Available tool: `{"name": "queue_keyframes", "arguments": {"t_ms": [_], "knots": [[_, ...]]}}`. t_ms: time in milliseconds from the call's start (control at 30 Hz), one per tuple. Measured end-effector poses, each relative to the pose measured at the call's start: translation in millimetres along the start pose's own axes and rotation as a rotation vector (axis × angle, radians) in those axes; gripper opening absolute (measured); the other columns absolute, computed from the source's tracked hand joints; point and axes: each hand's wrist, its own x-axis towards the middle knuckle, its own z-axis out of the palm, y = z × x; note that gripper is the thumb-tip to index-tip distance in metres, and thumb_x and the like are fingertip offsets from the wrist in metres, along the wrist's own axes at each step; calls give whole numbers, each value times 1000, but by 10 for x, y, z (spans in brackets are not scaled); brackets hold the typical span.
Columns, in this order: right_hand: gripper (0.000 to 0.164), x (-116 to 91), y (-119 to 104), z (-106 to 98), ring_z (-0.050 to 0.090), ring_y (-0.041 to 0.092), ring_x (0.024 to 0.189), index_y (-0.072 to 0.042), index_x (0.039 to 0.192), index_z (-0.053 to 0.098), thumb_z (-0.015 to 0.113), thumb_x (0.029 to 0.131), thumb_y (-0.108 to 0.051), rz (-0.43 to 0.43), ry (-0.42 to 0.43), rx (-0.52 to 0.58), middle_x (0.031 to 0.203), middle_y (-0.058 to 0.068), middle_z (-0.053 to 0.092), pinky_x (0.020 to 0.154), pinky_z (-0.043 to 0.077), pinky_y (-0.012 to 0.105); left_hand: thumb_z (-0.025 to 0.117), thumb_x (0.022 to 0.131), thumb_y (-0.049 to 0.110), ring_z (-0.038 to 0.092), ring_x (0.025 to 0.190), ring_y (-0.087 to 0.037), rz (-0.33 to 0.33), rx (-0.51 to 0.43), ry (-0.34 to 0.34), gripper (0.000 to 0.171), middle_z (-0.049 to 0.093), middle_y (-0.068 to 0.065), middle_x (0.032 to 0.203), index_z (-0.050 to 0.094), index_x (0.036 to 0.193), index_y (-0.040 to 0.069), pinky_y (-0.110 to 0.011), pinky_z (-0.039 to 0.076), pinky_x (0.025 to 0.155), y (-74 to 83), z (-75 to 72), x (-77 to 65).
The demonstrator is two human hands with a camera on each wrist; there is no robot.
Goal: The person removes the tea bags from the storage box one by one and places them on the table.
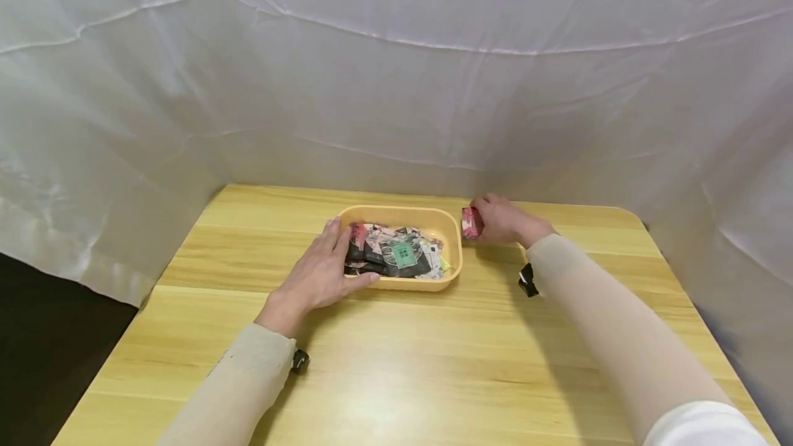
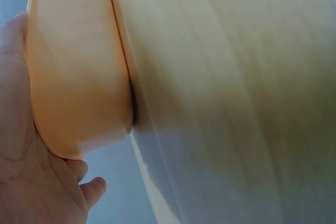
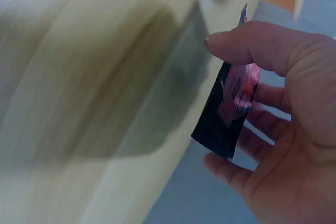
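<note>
Near the desk's (image 1: 396, 356) far edge, the right hand (image 1: 504, 220) grips a red-and-black packet (image 1: 469, 223) between thumb and fingers, just beside the yellow tub's (image 1: 421, 285) rightward end; the left hand (image 1: 319, 263), fingers straight, touches the opposite end.

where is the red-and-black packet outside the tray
In the head view, the right hand holds the red-and-black packet just right of the yellow tray, toward the back of the table.

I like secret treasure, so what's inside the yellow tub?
The yellow tub holds a pile of packets: dark ones, including one with a green label, and pale ones to their right. Whatever lies underneath is covered, so I can't see it.
</note>
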Motion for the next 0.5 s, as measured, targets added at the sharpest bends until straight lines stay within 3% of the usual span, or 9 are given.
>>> {"name": "queue_keyframes", "arguments": {"t_ms": [233, 500], "knots": [[89, 189, 20, 115, 50, 44, 135, 3, 154, 45, 85, 76, -10, 1, -99, 81, 151, 27, 48, 116, 45, 59, 40, 87, 94, -3, 165, -32, -16, 0, 14, 126, -10, -14, 177, 12, 169, 3, -50, 12, 134, -52, -25, -44], [84, 274, 40, 126, 54, 39, 127, 2, 152, 47, 85, 77, -7, 15, -150, 113, 147, 25, 51, 110, 48, 54, 38, 87, 95, -2, 165, -34, -13, 13, 16, 126, -9, -17, 177, 12, 169, 2, -49, 11, 134, -77, -46, -61]]}}
